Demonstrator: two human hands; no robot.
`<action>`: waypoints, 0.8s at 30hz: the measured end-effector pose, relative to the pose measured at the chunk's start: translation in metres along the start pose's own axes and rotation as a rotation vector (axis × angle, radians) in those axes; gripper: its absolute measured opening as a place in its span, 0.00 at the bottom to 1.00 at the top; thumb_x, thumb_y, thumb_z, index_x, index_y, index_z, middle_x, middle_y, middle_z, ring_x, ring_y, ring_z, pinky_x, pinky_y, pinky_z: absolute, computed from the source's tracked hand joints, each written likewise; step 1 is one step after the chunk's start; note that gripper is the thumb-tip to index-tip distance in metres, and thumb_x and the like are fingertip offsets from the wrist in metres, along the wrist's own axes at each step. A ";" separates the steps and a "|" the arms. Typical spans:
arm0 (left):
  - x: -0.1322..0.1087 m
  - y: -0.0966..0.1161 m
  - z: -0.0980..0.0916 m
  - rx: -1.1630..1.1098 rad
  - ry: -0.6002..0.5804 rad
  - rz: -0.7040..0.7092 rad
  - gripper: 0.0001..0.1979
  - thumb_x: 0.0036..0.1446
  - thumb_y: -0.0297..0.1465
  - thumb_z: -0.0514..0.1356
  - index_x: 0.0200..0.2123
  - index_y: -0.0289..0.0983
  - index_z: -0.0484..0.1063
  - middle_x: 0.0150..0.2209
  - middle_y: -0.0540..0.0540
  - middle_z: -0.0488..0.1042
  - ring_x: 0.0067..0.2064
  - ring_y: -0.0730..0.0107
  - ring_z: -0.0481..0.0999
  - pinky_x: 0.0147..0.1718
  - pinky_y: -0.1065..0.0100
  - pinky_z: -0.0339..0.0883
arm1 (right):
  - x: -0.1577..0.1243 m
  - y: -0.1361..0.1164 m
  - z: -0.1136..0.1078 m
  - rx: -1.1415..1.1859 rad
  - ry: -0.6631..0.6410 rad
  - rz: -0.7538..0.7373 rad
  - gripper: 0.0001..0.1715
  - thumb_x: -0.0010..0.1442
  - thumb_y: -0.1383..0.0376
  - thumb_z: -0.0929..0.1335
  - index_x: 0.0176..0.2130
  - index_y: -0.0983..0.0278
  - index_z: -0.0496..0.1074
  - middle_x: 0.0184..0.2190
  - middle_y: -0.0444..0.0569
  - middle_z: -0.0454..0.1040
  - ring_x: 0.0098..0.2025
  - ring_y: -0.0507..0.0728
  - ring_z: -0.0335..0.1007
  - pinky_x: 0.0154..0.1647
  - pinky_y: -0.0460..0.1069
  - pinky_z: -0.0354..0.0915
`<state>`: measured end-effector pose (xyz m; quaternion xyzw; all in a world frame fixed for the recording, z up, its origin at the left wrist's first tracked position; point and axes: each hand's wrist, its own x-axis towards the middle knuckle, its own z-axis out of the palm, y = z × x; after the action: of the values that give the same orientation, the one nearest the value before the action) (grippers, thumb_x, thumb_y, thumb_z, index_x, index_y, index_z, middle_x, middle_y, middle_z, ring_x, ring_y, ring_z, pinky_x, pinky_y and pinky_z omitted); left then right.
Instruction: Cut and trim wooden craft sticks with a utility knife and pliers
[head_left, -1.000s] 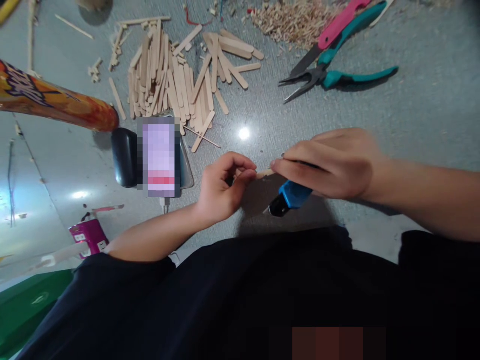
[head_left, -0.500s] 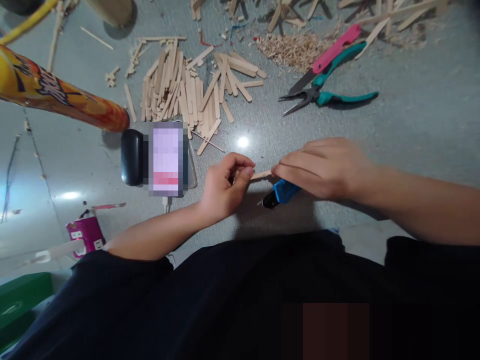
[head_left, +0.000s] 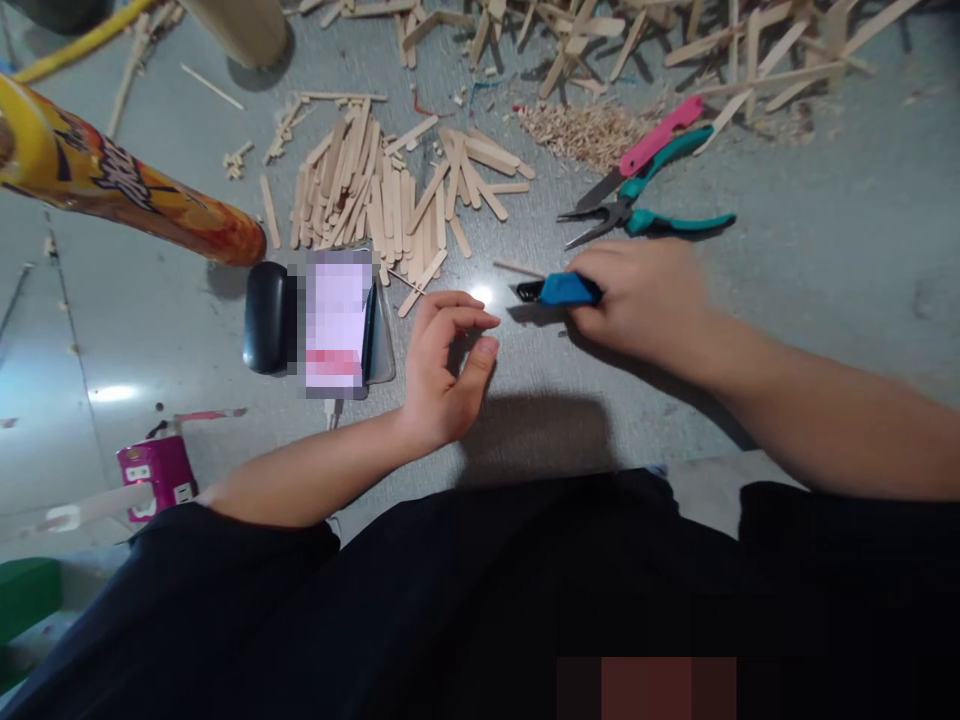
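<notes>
Over the grey surface point(head_left: 832, 290), the empty left hand point(head_left: 445, 378) half-curls; across bare room, the right hand point(head_left: 643, 296) clasps cutter point(head_left: 566, 289) and stick point(head_left: 519, 269).

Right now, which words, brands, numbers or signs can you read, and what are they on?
None can be read with certainty.
Orange-and-yellow tube: large stylised lettering, too blurred.
Phone screen: pixelated, unreadable.
Purple socket box: nothing legible.
Blue cutter in the right hand: nothing legible.
</notes>
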<state>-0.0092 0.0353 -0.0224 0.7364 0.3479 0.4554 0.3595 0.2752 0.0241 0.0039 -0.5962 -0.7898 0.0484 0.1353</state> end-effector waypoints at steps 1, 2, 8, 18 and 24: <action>0.000 0.000 0.000 -0.004 0.006 -0.008 0.06 0.78 0.39 0.66 0.53 0.46 0.81 0.55 0.41 0.79 0.55 0.57 0.80 0.50 0.55 0.80 | 0.001 0.002 0.001 -0.034 0.047 0.019 0.08 0.63 0.62 0.69 0.38 0.57 0.81 0.38 0.53 0.87 0.36 0.64 0.79 0.33 0.57 0.54; 0.001 0.000 0.000 -0.002 0.013 -0.015 0.06 0.78 0.38 0.66 0.53 0.47 0.81 0.55 0.41 0.79 0.55 0.57 0.80 0.51 0.54 0.81 | 0.000 0.003 0.002 -0.054 0.073 0.021 0.10 0.63 0.62 0.69 0.40 0.58 0.82 0.39 0.53 0.88 0.36 0.64 0.79 0.33 0.57 0.54; 0.004 0.003 -0.003 0.085 -0.033 -0.004 0.12 0.74 0.25 0.61 0.53 0.45 0.80 0.54 0.40 0.79 0.55 0.55 0.81 0.54 0.51 0.81 | -0.009 -0.002 -0.002 -0.036 -0.061 -0.108 0.13 0.63 0.63 0.69 0.42 0.57 0.84 0.38 0.50 0.88 0.35 0.62 0.78 0.34 0.57 0.58; -0.002 0.011 -0.006 0.425 -0.334 0.169 0.18 0.72 0.30 0.63 0.62 0.40 0.79 0.60 0.32 0.79 0.58 0.44 0.79 0.56 0.41 0.78 | -0.013 -0.003 -0.023 0.467 0.091 0.026 0.18 0.81 0.50 0.72 0.59 0.58 0.80 0.38 0.48 0.87 0.35 0.59 0.81 0.40 0.55 0.73; -0.006 0.022 -0.004 0.635 -0.521 0.164 0.29 0.76 0.34 0.64 0.76 0.40 0.74 0.71 0.26 0.72 0.72 0.32 0.73 0.69 0.31 0.72 | -0.013 0.004 -0.001 1.006 0.104 0.119 0.38 0.83 0.48 0.72 0.82 0.45 0.60 0.47 0.43 0.85 0.26 0.53 0.76 0.28 0.51 0.76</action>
<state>-0.0104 0.0203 -0.0049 0.9266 0.3087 0.1512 0.1529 0.2824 0.0127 0.0016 -0.5029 -0.6255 0.4007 0.4420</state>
